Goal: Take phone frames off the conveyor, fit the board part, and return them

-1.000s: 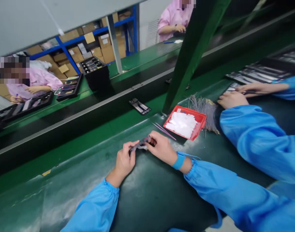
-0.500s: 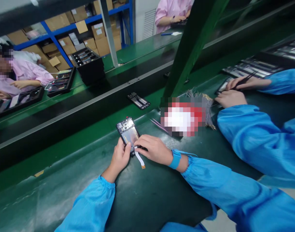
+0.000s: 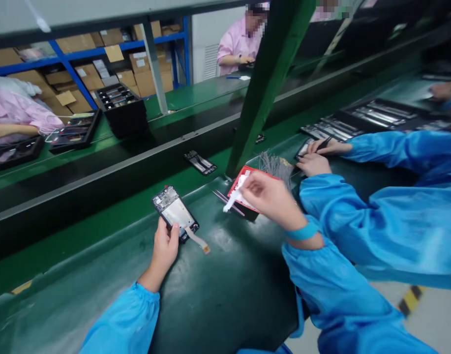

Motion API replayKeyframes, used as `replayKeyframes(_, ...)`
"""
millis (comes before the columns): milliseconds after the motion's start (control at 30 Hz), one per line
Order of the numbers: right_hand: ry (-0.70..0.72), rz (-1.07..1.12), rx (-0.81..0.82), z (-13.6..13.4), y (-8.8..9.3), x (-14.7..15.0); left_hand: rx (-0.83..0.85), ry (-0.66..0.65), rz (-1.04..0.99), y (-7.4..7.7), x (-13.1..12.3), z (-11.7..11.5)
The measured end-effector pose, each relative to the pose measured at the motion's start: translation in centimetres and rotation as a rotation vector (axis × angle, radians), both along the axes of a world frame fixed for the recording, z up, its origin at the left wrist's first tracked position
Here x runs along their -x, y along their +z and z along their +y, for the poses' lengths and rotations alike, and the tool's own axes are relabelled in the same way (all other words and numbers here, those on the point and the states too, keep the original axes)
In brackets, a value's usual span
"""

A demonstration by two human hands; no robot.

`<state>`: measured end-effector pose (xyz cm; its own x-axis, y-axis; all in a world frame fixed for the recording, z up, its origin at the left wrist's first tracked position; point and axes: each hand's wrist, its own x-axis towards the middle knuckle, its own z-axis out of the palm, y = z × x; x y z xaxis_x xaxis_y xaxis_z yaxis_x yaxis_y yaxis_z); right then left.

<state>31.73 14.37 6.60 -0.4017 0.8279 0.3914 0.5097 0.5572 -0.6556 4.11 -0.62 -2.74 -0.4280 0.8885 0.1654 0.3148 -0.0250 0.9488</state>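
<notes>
A phone frame point(image 3: 174, 213) lies flat on the dark green mat point(image 3: 225, 290), its inner side up, a tan flex cable point(image 3: 198, 240) trailing from its near end. My left hand point(image 3: 165, 246) pinches the frame's near edge with thumb and fingers. My right hand point(image 3: 271, 196) is raised above the red tray point(image 3: 235, 184), fingers closed on a small white strip point(image 3: 233, 198). Pink tweezers point(image 3: 227, 201) lie on the mat beside the tray.
A co-worker in blue sleeves point(image 3: 380, 216) works close on my right, hands at a black tray point(image 3: 334, 129). A bundle of grey wires point(image 3: 277, 164) lies behind the red tray. A green post point(image 3: 262, 83) rises ahead. Another phone frame point(image 3: 200, 162) rides the belt. People in pink sit opposite.
The phone frame went from held between both hands to lying flat. My right hand left it, went to the red tray and lifted a white strip. The view has swung right.
</notes>
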Motion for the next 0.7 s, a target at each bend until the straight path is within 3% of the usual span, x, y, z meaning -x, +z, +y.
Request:
replayKeyframes(67,-0.296,-0.26,-0.102,1.6,0.1,-1.9,-0.022,0.002,-0.035,0.1,-0.2,0.2)
replayKeyframes(133,-0.392,-0.447,-0.239,2.0,-0.5,-1.9,-0.072,-0.009,-0.111,0.4,-0.5,0.4)
replayKeyframes(167,-0.363,-0.464,-0.319,1.5,-0.9,-1.2,-0.098,-0.013,-0.158,0.5,-0.6,0.5)
replayKeyframes(233,-0.158,-0.353,-0.458,-0.5,-1.8,1.4,-0.126,-0.009,-0.26,0.8,-1.0,0.6)
replayKeyframes(333,0.477,-0.137,-0.443,-4.8,-3.4,5.8,-0.106,-0.015,-0.451,1.4,-1.6,0.4)
replayKeyframes(367,0.636,-0.074,-0.408,-6.1,-4.0,6.9,-0.087,-0.022,-0.525,1.5,-1.7,0.4)
replayKeyframes(400,0.701,0.014,-0.364,-7.0,-4.7,7.7,-0.069,-0.022,-0.595,1.7,-1.8,0.3)
replayKeyframes(467,0.704,0.143,-0.253,-8.0,-5.8,8.5,-0.044,0.01,-0.691,2.0,-1.7,0.2)
replayKeyframes(567,0.564,0.149,-0.17,-7.6,-6.4,7.9,-0.063,0.067,-0.648,2.2,-1.2,0.1)
replayKeyframes(700,0.407,0.155,-0.114,-6.6,-5.9,6.9,0.028,-0.042,-0.539,2.5,-1.0,0.0)
